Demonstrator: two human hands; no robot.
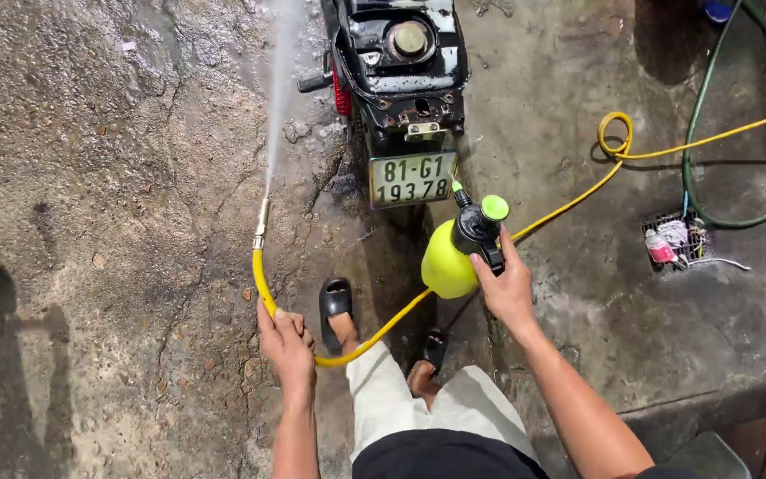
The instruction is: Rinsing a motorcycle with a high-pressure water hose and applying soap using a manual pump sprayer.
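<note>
Right hand (509,288) fingers grasping yellow sprayer bottle (449,257), contents unseen, left hand (287,341) clenched on spraying yellow hose (263,284)

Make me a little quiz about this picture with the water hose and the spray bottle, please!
1. True or false: the left hand grips the yellow hose while water sprays from its nozzle.
2. What does the right hand hold? A) a sponge B) the yellow-green spray bottle C) a brush
3. What kind of ground does the motorbike stand on?

Key: 1. True. 2. B, gripped by its black handle. 3. Wet, cracked concrete.
</note>
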